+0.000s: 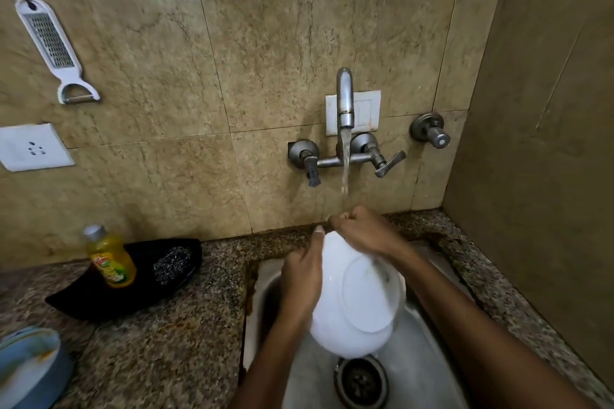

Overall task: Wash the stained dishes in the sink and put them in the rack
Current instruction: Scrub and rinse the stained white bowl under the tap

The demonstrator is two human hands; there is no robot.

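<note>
Head view, and I'm over the sink [428,372] with the white plate [357,295] tilted on edge above the drain [361,382], underside toward me, at about five o'clock in the picture. My left hand [304,279] grips its left rim, thumb hooked over the top edge. My right hand [362,231] is curled onto the upper rim at the plate's twelve o'clock, right where the stream from the tap [345,100] lands. Risk as I judge it: wet glazed rim, only fingers holding, so one slip drops it onto the steel. Water off my knuckles could also spray the counter. Soap bottle [111,259] and scrubber [171,264] sit at nine o'clock; another stained plate [26,365] waits at seven. No rack in sight.
</note>
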